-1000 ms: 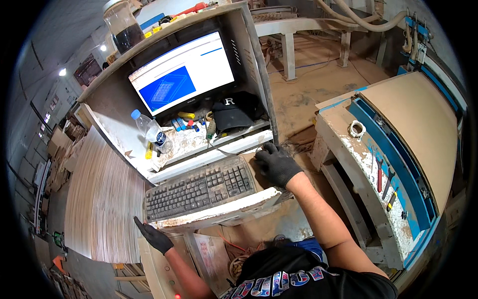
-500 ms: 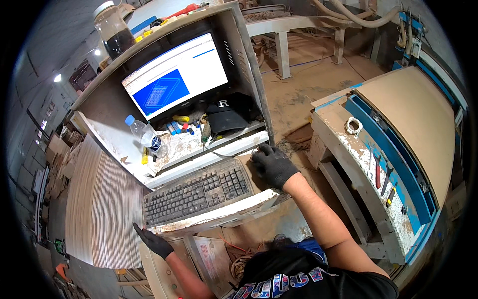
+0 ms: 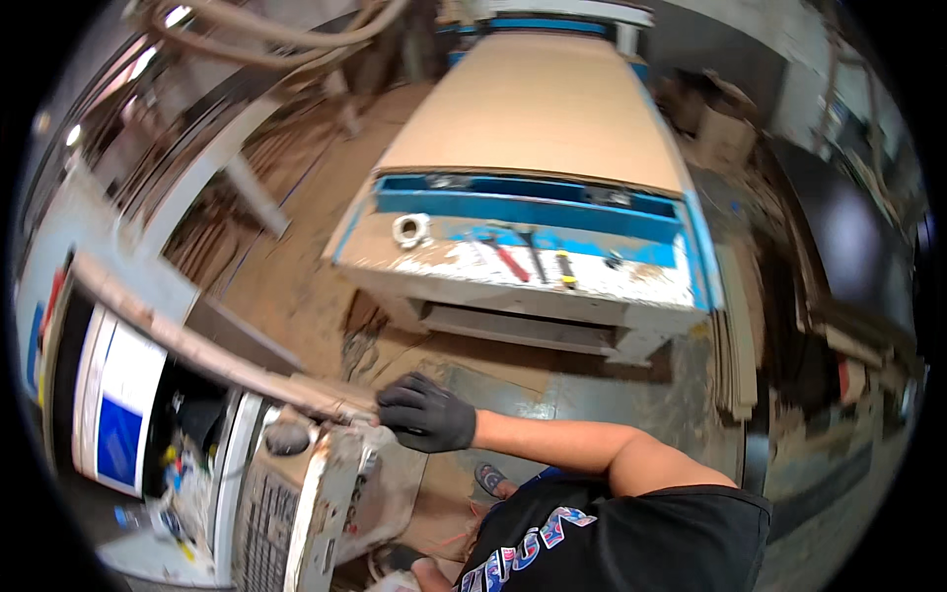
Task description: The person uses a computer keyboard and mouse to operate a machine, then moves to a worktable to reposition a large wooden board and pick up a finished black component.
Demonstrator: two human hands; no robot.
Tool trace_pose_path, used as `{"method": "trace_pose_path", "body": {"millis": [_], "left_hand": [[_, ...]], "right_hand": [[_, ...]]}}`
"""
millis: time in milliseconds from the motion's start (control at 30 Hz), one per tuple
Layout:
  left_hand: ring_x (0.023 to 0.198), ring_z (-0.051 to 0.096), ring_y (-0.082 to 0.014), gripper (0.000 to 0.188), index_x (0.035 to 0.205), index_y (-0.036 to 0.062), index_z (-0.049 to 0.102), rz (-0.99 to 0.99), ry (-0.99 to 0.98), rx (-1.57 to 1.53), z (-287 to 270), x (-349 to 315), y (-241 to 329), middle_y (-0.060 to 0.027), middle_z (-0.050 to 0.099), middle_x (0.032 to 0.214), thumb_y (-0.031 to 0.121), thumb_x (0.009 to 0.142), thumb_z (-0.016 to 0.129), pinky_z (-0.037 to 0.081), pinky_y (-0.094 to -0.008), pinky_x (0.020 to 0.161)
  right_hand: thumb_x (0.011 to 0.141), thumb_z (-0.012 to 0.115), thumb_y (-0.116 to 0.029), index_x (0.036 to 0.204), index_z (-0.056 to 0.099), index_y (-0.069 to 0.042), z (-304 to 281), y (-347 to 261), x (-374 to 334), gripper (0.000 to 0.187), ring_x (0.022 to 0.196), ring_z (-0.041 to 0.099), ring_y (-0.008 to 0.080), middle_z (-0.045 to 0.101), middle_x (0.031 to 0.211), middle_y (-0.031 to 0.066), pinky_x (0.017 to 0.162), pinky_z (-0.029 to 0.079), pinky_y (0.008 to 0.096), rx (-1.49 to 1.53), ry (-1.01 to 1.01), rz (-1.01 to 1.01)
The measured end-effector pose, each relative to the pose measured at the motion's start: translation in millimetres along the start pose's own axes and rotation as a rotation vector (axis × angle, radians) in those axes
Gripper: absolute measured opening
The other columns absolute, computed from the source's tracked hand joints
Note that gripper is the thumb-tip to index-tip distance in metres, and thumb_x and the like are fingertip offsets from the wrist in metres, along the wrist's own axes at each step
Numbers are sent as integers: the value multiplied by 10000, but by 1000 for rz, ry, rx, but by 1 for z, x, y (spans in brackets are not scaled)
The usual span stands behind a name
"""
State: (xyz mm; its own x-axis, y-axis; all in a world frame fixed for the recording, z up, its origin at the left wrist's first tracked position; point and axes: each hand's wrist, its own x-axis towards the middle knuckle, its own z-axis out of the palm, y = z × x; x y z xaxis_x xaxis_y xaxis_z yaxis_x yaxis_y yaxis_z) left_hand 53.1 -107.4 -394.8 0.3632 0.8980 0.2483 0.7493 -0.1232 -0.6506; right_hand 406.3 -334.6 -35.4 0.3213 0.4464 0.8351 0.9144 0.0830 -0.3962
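My right hand (image 3: 426,412), in a black glove, is at the corner of the dusty computer cabinet (image 3: 326,395). Its fingers are curled, and whether they touch the corner or hold something cannot be made out. Left of it a dusty dark mouse (image 3: 286,436) lies on the shelf, with a black keyboard (image 3: 261,533) nearer to me. Low in the view a dark glove, my left hand (image 3: 400,557), shows only in part beside the cabinet, its fingers blurred. The lit monitor (image 3: 126,409) stands inside the cabinet at far left.
Ahead stands a long machine table (image 3: 533,109) bearing a large tan board. On its front ledge lie a white ring (image 3: 410,230), a red-handled tool (image 3: 511,261), a black tool (image 3: 533,257) and a yellow-and-black tool (image 3: 565,268). Upright boards (image 3: 735,345) stand at right.
The view has swung right, bringing the machine table to the middle and the cabinet to the left. My right hand has left the mouse; my left hand now shows lower, beside the cabinet.
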Motion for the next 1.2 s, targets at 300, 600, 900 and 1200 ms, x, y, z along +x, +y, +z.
{"method": "trace_pose_path", "body": {"millis": [300, 600, 900, 1200], "left_hand": [[1118, 623, -378, 434, 1210, 101, 674, 1274, -418, -910, -282, -43, 120, -180, 663, 1227, 396, 895, 623, 485, -445, 977], [1251, 559, -352, 474, 1310, 125, 615, 1799, -294, -775, -524, -253, 241, -170, 598, 1353, 409, 934, 562, 428, -440, 1065], [1124, 605, -338, 336, 1181, 147, 657, 1845, 102, -1135, -676, -421, 316, -129, 659, 1191, 334, 909, 594, 449, -483, 985], [1234, 488, -358, 436, 1286, 52, 563, 1425, 451, -1480, -869, -489, 446, -169, 552, 1308, 254, 901, 599, 336, -491, 1085]], "right_hand": [[782, 684, -48, 1093, 674, -157, -265, -72, -268, 331, 987, 642, 299, 666, 1052, 80, 863, 507, 423, -556, 242, 642], [792, 655, -3, 967, 715, -94, -465, -181, -428, 206, 954, 668, 307, 706, 985, 102, 866, 509, 400, -1037, 629, 1073], [828, 619, 20, 986, 699, -44, -634, -121, -460, 188, 933, 652, 326, 692, 971, 116, 838, 501, 412, -989, 539, 1040], [832, 578, -8, 1033, 671, -39, -847, -26, -489, 225, 1041, 612, 381, 661, 1055, 169, 931, 470, 470, -950, 143, 1126]]}}
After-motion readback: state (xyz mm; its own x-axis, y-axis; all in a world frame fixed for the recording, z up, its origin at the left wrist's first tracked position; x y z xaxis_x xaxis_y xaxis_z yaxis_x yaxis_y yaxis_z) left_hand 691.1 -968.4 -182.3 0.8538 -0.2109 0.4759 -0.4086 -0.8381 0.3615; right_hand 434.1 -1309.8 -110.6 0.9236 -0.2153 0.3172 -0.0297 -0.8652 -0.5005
